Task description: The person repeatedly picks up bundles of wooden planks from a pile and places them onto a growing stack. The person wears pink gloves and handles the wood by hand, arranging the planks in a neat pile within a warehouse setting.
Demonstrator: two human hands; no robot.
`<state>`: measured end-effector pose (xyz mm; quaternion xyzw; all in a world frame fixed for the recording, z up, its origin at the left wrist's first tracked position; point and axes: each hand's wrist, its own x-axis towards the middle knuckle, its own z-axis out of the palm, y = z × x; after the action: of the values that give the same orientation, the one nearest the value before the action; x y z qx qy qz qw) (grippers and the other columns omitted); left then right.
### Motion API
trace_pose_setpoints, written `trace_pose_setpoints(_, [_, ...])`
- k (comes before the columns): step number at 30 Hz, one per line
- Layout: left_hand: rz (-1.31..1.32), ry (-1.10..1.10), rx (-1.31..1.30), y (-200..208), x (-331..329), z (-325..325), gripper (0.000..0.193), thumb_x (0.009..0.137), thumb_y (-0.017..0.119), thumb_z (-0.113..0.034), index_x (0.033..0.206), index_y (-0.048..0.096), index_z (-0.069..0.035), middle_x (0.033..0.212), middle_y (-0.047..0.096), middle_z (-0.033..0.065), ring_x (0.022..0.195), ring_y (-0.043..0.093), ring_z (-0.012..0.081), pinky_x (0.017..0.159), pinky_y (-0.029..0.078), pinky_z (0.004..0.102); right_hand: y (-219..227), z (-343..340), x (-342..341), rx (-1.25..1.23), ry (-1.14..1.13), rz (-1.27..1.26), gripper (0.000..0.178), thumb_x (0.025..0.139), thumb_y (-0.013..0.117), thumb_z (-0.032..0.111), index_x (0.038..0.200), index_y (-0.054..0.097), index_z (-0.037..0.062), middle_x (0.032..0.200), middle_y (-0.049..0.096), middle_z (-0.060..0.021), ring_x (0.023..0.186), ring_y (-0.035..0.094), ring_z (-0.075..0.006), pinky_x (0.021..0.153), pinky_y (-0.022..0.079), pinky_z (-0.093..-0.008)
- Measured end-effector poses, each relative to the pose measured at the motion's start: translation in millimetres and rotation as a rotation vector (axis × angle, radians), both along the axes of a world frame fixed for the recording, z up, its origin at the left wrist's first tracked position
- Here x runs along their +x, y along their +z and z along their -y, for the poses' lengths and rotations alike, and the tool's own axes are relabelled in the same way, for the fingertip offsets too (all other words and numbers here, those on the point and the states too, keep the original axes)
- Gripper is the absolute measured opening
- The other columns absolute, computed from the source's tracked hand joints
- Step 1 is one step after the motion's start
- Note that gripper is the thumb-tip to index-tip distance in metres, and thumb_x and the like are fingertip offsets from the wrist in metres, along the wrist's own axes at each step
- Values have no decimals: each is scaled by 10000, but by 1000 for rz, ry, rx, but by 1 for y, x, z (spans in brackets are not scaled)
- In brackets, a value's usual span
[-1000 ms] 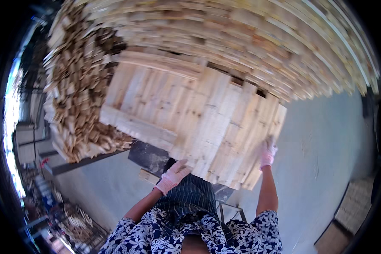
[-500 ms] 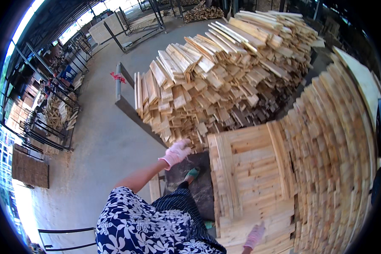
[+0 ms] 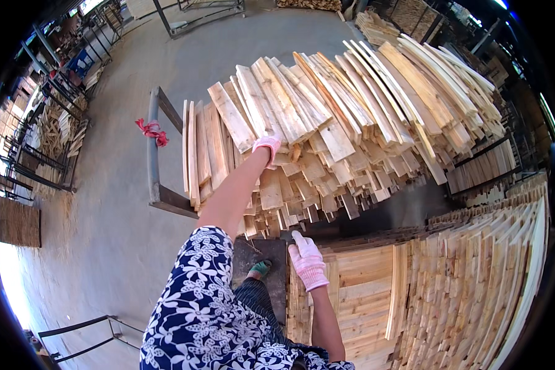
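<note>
In the head view, the left hand (image 3: 267,151), in a pink-and-white glove, rests at the near end of a pale board (image 3: 254,95) on top of a loose pile of boards (image 3: 351,161), toward the pile's left end; the fingers are foreshortened, so I cannot tell whether they pinch the wood or only lie on it. That board's long axis runs away from the person, its far end leaning a little to the left and its near end pointing back at the body. Its neighbours lie roughly alongside, those at the pile's left edge nearly straight ahead, those toward the right slanting more to the left at their far ends. The right hand (image 3: 307,259), gloved alike, has its fingers loosely extended and visibly holds nothing, by the far left corner of a low stack of planks (image 3: 361,308). The planks on that stack lie crosswise, with a narrow strip (image 3: 396,290) set across them toward the right edge, beside tiers of board ends (image 3: 468,277). A dark metal post (image 3: 154,154) with a red cloth (image 3: 152,132) tied on it stands at the pile's left edge. A foot in a green shoe (image 3: 261,267) is on a dark plate (image 3: 271,293) between pile and stack. Around them spreads a grey floor (image 3: 123,185), with a black metal frame (image 3: 83,325) at lower left, a brown block (image 3: 16,221) farther off and scrap wood (image 3: 58,132) along the left side.
</note>
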<state>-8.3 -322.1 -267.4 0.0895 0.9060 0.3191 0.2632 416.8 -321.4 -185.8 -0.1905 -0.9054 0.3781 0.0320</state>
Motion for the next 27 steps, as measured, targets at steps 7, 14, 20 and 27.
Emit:
trace_pose_setpoints(7, [249,337,393,90,71,10,817,919,581,-486,1396,293,112,1276,596,299,1238,598,380,998,499,554,-42,-9,-41,-401,-168,-244,375,961,678,134,1326,627,64,1116,682,-105,983,667,-252,865,541,-368])
trace_pose_setpoints(14, [234,113,42,193,262,138,989,822,610,-749,1391,342,15,1225,643,288,1113,674,437,936,533,530,58,-27,-136,-904,-263,65,907,946,690,461,1616,208,85,1389,523,-131,1158,567,-213,924,517,-378])
trace_pose_setpoints(20, [342,-202,255,193,322,158,895,833,726,-613,1334,408,57,1233,601,310,1152,649,399,944,526,465,70,-36,-133,-928,12,52,954,935,705,335,1641,101,121,1639,269,-128,1456,352,-264,1186,319,-364])
trace_pose_setpoints(27, [963,507,1082,123,216,117,618,902,710,-560,1281,581,-89,1171,653,99,1004,674,218,858,587,396,61,-17,-73,-1279,23,-87,1033,869,710,538,1621,146,111,1515,416,-105,1352,469,-246,1128,410,-399])
